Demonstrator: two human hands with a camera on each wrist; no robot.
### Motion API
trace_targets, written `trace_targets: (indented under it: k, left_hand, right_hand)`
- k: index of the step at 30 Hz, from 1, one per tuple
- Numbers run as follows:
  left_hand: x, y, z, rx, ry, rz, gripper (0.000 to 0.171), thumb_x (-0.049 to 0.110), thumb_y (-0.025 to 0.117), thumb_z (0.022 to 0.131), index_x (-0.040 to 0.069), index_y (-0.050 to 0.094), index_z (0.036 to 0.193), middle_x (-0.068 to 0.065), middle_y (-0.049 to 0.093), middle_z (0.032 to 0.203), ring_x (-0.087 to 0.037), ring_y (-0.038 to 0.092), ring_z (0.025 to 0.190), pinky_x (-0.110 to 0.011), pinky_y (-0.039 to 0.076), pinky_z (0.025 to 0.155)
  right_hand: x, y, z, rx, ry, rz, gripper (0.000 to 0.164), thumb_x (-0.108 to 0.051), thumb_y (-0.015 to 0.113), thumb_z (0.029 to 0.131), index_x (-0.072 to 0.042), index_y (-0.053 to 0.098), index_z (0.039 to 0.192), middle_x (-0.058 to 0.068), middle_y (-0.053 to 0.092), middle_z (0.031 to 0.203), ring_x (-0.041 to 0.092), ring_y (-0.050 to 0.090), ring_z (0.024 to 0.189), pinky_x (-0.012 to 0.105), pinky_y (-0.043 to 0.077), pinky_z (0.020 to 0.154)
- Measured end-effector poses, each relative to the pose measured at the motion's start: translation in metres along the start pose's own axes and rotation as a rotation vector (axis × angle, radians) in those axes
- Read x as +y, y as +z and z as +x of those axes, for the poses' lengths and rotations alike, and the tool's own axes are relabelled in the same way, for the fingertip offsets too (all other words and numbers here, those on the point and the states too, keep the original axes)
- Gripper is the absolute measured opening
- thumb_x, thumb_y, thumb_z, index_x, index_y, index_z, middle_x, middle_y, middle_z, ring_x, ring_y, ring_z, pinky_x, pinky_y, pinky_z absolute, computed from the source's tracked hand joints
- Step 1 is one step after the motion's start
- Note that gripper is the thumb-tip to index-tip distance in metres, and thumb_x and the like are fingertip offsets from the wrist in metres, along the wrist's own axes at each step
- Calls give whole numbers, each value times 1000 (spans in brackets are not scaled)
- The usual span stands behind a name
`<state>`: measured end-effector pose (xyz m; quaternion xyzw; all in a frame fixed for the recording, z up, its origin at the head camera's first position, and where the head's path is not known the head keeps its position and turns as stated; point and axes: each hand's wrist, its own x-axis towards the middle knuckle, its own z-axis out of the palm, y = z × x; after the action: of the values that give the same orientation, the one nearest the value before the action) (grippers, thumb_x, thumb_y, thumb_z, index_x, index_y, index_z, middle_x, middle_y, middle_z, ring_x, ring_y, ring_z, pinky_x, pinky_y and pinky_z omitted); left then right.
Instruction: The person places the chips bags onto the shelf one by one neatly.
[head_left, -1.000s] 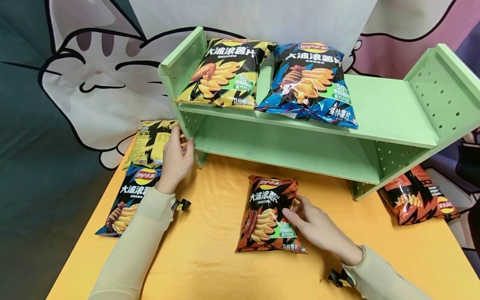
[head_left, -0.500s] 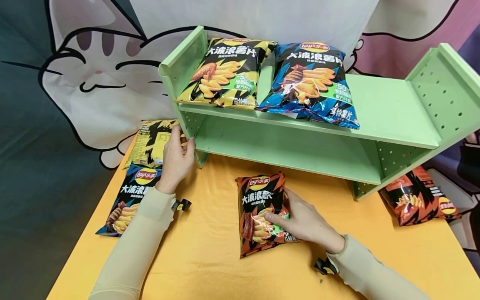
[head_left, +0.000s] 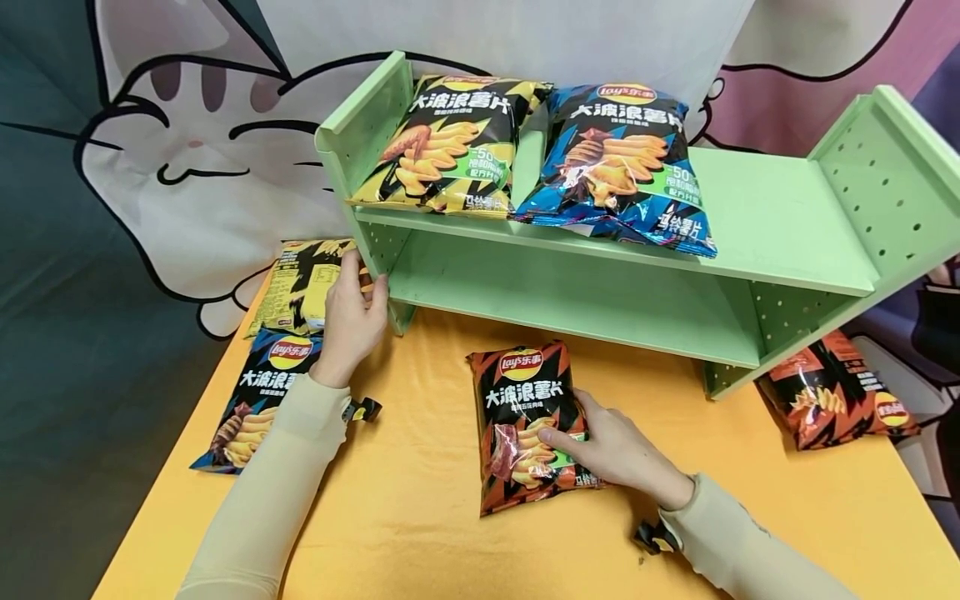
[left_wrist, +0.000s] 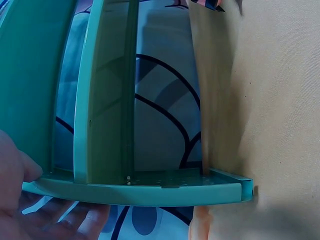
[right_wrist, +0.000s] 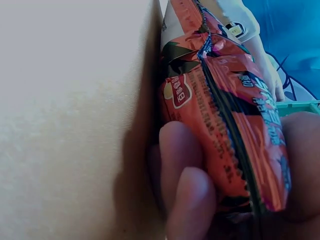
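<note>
My right hand (head_left: 626,454) holds a red-and-black bag of potato chips (head_left: 521,408) by its right side, thumb on the printed front. In the right wrist view, fingers (right_wrist: 187,187) curl under the back of the bag, which lies low over the table. My left hand (head_left: 351,325) grips the left end panel of a green two-tier shelf (head_left: 577,287); the left wrist view has the thumb on one side of the panel (left_wrist: 145,195) and the fingers on the other.
On the upper tier lie a yellow chip bag (head_left: 442,150) and a blue one (head_left: 618,167). Left of the shelf are another yellow bag (head_left: 292,287) and blue bag (head_left: 258,400), partly behind my left arm. Another red bag (head_left: 832,396) lies near the right edge of the orange table (head_left: 420,517).
My right hand has moved left and taken a fuller grip on the red chip bag, turning it and shifting it slightly left. My left hand stays on the shelf panel.
</note>
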<state>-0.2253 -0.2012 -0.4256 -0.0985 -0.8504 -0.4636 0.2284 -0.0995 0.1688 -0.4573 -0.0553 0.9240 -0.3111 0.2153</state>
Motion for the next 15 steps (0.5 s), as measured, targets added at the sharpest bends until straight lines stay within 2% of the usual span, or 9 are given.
trace_targets:
  k: [3,6,8,10,11,13,15]
  left_hand:
    - [-1,0,0,-2,3,-2,40,14,52,105,4,46,144,-23,62,138,-38,70,117,-47,63,89]
    - [-1,0,0,-2,7,-2,41,14,52,105,4,46,144,-23,62,138,-39,70,117,-47,63,89]
    - [-1,0,0,-1,9,-4,41,14,52,105,5,46,145,-22,62,138,-39,70,117,-47,63,88]
    - [-1,0,1,0,9,-4,41,14,52,105,4,46,144,-22,62,138,-38,70,116,-47,63,88]
    - [-1,0,1,0,9,-5,40,13,52,105,4,46,144,-22,62,138,-38,70,116,-47,63,88]
    - [-1,0,0,-1,7,-9,40,13,52,105,4,46,144,-22,62,138,-38,70,116,-47,63,88]
    - [-1,0,0,-1,7,-11,41,13,52,105,4,46,144,-22,62,138,-38,70,116,-46,63,88]
  right_hand:
    - [3,0,0,-8,0,2,112,-79,55,90,-1,21,164,0,58,61,13,53,44,44,58,89]
    - [5,1,-1,-23,-8,22,114,-78,54,91,3,18,163,7,63,69,13,52,46,53,51,107]
    - [7,1,-1,-22,-29,44,113,-76,55,93,5,18,163,20,72,95,16,56,52,58,44,113]
    - [10,1,0,-15,-46,70,112,-74,56,93,5,20,162,32,67,126,28,71,72,59,41,117]
    - [11,2,1,-9,-56,83,110,-73,56,94,6,20,162,33,58,141,35,73,91,61,38,118]
    - [14,3,2,3,-74,115,107,-71,58,94,5,23,161,31,38,160,44,61,128,62,33,120]
    - [16,3,3,10,-82,143,105,-69,59,95,5,24,161,28,35,163,47,38,149,62,31,122]
